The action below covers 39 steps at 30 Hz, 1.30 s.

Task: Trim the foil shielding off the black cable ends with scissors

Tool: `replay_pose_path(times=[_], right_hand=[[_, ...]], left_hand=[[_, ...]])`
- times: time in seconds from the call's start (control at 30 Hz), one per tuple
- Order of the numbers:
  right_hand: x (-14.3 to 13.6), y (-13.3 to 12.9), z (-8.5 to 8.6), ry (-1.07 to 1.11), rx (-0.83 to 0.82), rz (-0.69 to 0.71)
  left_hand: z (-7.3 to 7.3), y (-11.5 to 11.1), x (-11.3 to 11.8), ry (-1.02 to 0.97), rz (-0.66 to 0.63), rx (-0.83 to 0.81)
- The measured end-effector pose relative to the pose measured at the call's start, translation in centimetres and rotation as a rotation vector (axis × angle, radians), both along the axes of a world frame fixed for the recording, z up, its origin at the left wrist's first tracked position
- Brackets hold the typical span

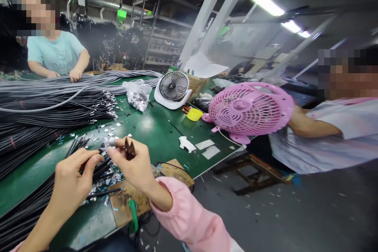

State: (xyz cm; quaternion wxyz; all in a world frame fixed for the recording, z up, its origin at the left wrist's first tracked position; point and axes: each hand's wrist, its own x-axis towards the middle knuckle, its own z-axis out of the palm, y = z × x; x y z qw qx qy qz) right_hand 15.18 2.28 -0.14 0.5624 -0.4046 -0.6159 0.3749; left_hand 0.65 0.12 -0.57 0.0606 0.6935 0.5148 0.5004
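Near table edge (217,163), right hand (135,162)

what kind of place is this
Most likely a cable workshop or small factory: bundles of cables lie across a green table, cut scraps litter it, and a metal rack stands behind.

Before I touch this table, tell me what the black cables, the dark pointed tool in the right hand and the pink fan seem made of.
Black cables: likely rubber or plastic jackets, smooth, with a soft sheen along their lengths.
Dark pointed tool: probably dull metal, judging by thin, tapered tips.
Pink fan: apparently moulded plastic, semi-gloss, going by its even colour.
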Motion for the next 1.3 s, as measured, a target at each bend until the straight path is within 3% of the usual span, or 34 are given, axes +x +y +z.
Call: replay_pose_path(times=[0.37,0.5,0.67,0.97,1.2,1.3], right_hand=[[0.5,0.2,0.3,-0.089,0.030,0.116],[0.6,0.2,0.0,-0.118,-0.016,0.117],[0.6,0.2,-0.5,-0.227,0.171,0.091],[1.0,0.1,-0.3,-0.289,0.208,0.097],[1.0,-0.2,-0.1,-0.287,0.229,0.074],[1.1,-0.2,0.0,-0.267,0.238,0.093]], left_hand=[[0.6,-0.3,0.1,-0.050,-0.089,-0.118],[0.5,-0.3,-0.2,-0.240,-0.009,-0.205],[0.7,-0.6,-0.2,-0.365,0.058,-0.201],[0.3,-0.7,-0.3,-0.259,0.062,-0.167],[-0.3,-1.1,-0.1,-0.073,0.133,0.052],[0.3,-1.3,-0.3,-0.008,0.078,0.098]])
